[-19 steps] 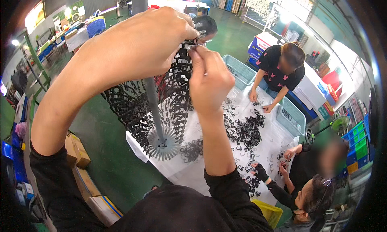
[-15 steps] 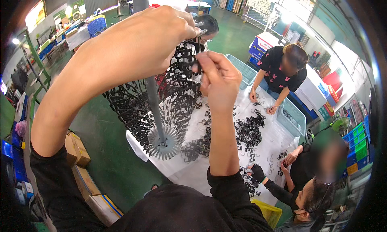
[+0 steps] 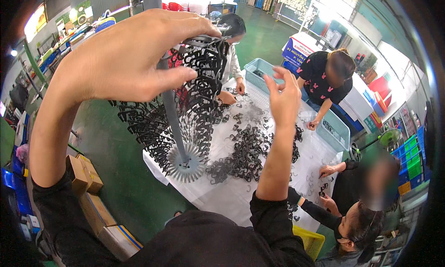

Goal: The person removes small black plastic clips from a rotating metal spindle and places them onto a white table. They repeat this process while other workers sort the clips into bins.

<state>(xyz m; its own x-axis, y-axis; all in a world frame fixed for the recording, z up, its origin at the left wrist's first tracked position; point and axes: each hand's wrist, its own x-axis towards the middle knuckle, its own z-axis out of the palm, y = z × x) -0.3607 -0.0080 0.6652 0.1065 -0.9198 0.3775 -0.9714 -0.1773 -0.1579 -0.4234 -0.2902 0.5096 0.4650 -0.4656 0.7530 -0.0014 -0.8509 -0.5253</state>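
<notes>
Left hand (image 3: pixel 134 58) pinching the top rim of the upright rack of black clips (image 3: pixel 185 104) at the tabletop's (image 3: pixel 232 197) left edge; right hand (image 3: pixel 282 95) released, empty, above loose clips (image 3: pixel 245 151), clear space around.

My right hand (image 3: pixel 283 93) has dropped away from the rack of black clips (image 3: pixel 204 65): earlier its fingertips were pinched against the top tier in the upper middle of the frame, beside my left hand (image 3: pixel 134 54); now it hangs lower and to the right, fingers spread and empty, over the counter (image 3: pixel 232 197). My left hand's fingers have loosened slightly on the rack's upper rim.
</notes>
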